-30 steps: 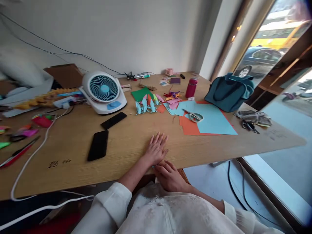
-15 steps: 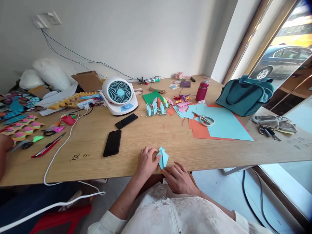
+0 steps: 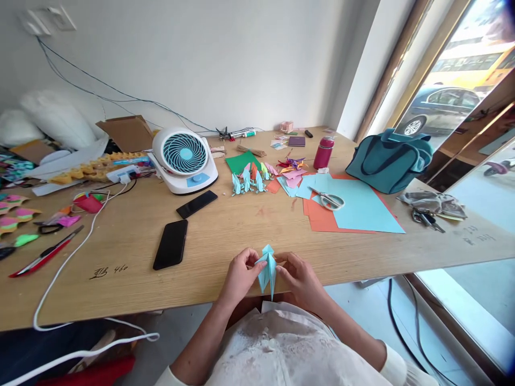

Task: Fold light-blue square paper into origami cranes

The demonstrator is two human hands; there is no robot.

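A light blue folded paper figure (image 3: pixel 267 271) is at the front edge of the table, its two long points directed toward my body. My left hand (image 3: pixel 240 273) pinches its left side between thumb and fingers. On the other side, my right hand (image 3: pixel 298 276) has its thumb and fingers closed at the paper's right edge. Farther back stand several small folded paper figures (image 3: pixel 247 179), mostly light blue, beside a green sheet (image 3: pixel 240 162).
Scissors (image 3: pixel 329 200) lie on light blue sheets (image 3: pixel 364 206) and orange sheets. Two black phones (image 3: pixel 171 244) are left of my hands, with a fan (image 3: pixel 185 161) behind them. A maroon bottle (image 3: pixel 323 153) and a teal bag (image 3: pixel 389 161) stand at right. A white cable crosses the left side.
My right hand has moved up from the paper's lower tip to its right side. The paper's lower part now shows two separate long points. The view has shifted to the right.
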